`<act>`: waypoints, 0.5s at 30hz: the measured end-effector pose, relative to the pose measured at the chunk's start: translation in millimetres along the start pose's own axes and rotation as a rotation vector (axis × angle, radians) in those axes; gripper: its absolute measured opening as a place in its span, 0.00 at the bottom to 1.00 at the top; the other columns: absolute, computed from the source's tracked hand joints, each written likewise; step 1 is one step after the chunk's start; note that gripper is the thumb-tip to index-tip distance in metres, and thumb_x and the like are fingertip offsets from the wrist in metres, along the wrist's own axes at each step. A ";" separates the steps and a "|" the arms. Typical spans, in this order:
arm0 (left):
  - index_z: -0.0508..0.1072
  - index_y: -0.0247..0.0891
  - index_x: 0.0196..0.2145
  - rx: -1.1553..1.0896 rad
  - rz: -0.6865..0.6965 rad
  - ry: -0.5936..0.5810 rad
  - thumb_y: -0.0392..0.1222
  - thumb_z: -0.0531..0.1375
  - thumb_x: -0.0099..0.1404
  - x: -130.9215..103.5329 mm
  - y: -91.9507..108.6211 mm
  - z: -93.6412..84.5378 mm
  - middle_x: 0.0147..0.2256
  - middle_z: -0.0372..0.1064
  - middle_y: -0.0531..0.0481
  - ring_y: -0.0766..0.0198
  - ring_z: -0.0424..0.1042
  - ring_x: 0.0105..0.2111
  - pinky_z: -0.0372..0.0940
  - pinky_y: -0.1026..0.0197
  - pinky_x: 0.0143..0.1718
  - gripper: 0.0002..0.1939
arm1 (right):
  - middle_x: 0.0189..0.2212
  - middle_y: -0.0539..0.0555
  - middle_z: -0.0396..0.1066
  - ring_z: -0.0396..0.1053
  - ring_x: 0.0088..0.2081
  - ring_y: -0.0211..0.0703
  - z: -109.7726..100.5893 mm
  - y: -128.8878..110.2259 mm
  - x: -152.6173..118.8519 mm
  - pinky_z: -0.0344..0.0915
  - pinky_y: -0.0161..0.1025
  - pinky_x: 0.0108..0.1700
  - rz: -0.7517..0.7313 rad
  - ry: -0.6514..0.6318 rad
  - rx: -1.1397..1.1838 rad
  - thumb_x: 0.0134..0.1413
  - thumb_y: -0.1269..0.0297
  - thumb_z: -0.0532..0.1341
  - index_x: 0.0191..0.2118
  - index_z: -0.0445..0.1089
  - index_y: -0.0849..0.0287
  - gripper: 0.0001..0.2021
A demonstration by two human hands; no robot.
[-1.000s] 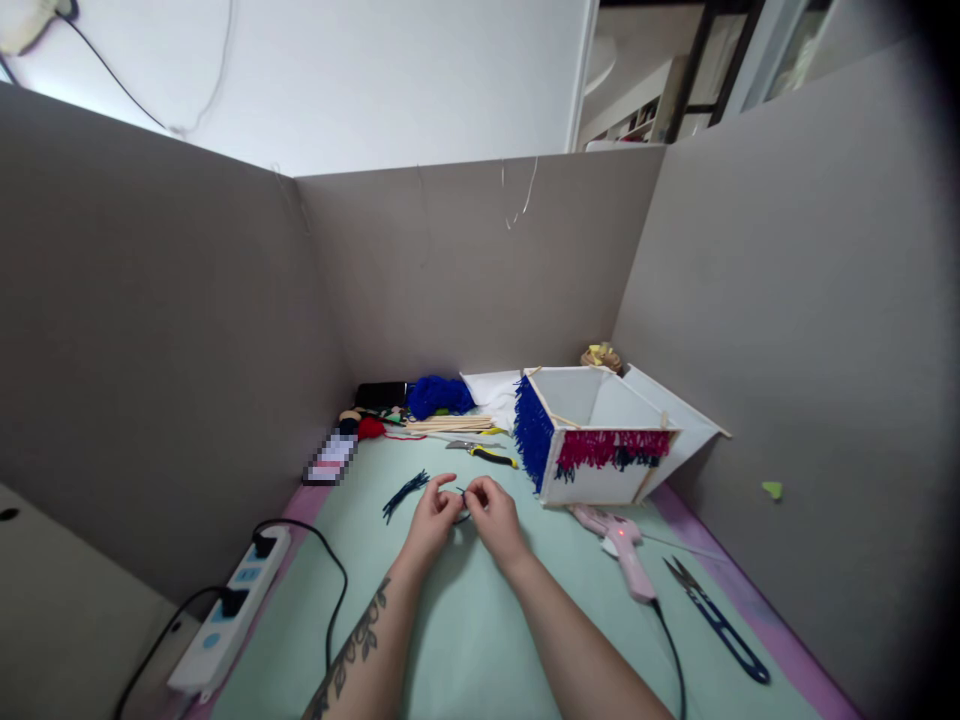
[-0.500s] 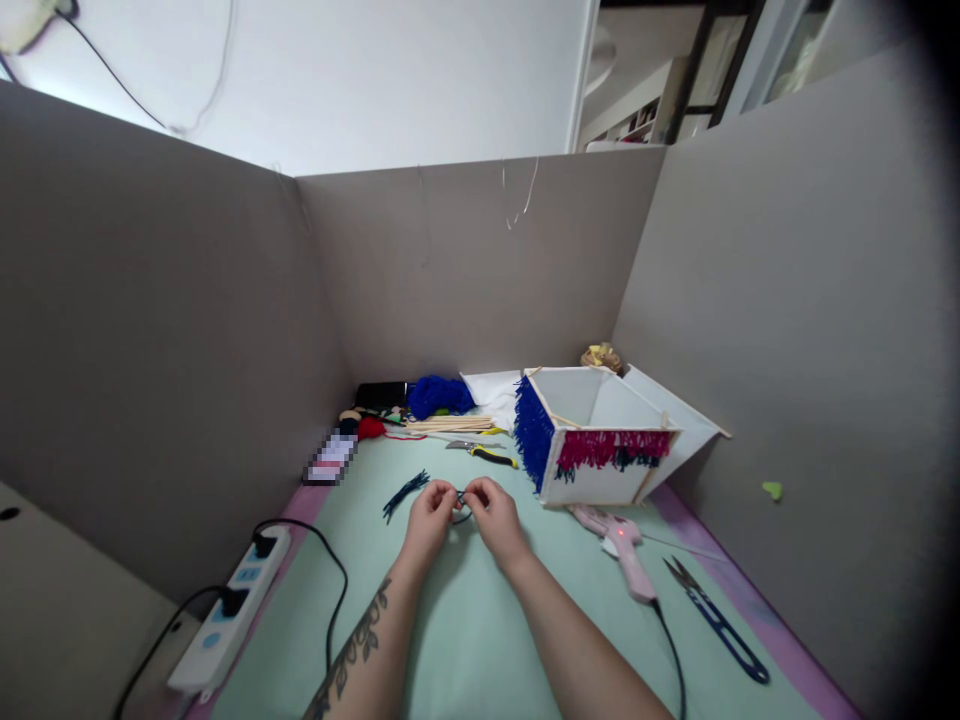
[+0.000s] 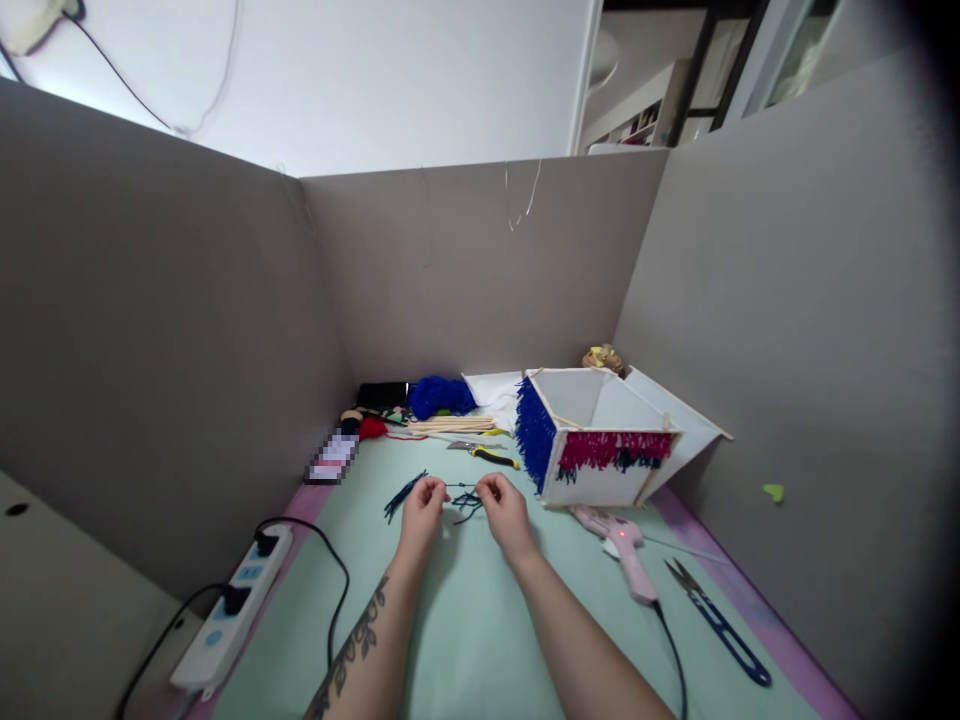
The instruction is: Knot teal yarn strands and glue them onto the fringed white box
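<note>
Here, holding a dark strand stretched straight between left hand and right hand, pinched narrow, over the pale green bench, near loose dark strands, with a yarn bundle just beside the left hand.

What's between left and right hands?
Head view: a straight dark strand spans left hand to right hand, with more dark yarn just below in frame.

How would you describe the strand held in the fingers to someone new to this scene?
Start with the pale green tabletop; near its middle are the left hand and the right hand. Between them runs a thin dark strand. Unlike the dark bundle beside the left hand and the looser strands just below, it spans the gap nearly straight.
</note>
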State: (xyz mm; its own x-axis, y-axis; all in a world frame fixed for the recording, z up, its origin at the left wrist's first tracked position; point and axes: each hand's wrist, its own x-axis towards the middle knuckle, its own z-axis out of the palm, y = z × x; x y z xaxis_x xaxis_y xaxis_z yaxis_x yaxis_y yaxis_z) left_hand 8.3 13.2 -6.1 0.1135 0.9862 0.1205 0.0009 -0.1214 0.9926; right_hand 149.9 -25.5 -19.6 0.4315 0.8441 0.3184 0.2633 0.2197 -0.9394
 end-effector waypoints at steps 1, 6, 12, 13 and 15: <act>0.67 0.37 0.28 0.007 -0.001 0.009 0.50 0.59 0.53 0.6 -1.0 -0.4 0.22 0.66 0.55 0.68 0.62 0.21 0.56 0.66 0.25 0.12 | 0.22 0.49 0.65 0.60 0.26 0.39 -0.6 -0.4 0.1 0.57 0.34 0.30 0.000 0.008 0.003 0.51 0.58 0.56 0.27 0.65 0.58 0.09; 0.67 0.36 0.28 0.033 0.005 0.038 0.51 0.58 0.54 3.6 -5.9 -1.8 0.22 0.66 0.54 0.69 0.60 0.20 0.55 0.67 0.24 0.14 | 0.21 0.48 0.63 0.59 0.26 0.39 -3.3 -3.7 0.1 0.57 0.34 0.30 -0.002 0.044 -0.006 0.51 0.56 0.55 0.27 0.65 0.59 0.11; 0.67 0.36 0.27 0.060 0.011 0.043 0.51 0.57 0.54 2.5 -3.2 -2.2 0.21 0.65 0.55 0.69 0.59 0.20 0.55 0.67 0.24 0.14 | 0.20 0.47 0.61 0.58 0.25 0.38 -6.1 -5.6 0.8 0.55 0.33 0.28 -0.001 0.067 -0.025 0.52 0.54 0.55 0.26 0.64 0.58 0.13; 0.67 0.37 0.27 0.065 0.013 0.044 0.51 0.57 0.54 2.2 -2.6 -2.3 0.21 0.64 0.55 0.69 0.59 0.20 0.55 0.67 0.24 0.14 | 0.20 0.47 0.61 0.58 0.25 0.38 -6.5 -5.5 0.9 0.55 0.33 0.28 -0.001 0.070 -0.029 0.52 0.54 0.54 0.27 0.64 0.58 0.13; 0.66 0.37 0.26 0.077 0.024 0.043 0.51 0.56 0.55 1.7 -1.8 -2.4 0.21 0.63 0.56 0.69 0.59 0.21 0.55 0.67 0.25 0.13 | 0.21 0.47 0.62 0.58 0.25 0.39 -7.1 -5.2 1.1 0.55 0.33 0.29 -0.003 0.075 -0.036 0.53 0.55 0.54 0.27 0.64 0.58 0.12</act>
State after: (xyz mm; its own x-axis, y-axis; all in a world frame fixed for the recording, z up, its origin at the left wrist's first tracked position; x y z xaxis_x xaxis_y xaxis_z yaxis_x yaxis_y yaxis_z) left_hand 6.0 15.4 -7.7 0.0715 0.9866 0.1466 0.0750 -0.1519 0.9855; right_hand 155.1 -29.1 -13.4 0.4936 0.8040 0.3315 0.2954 0.2035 -0.9334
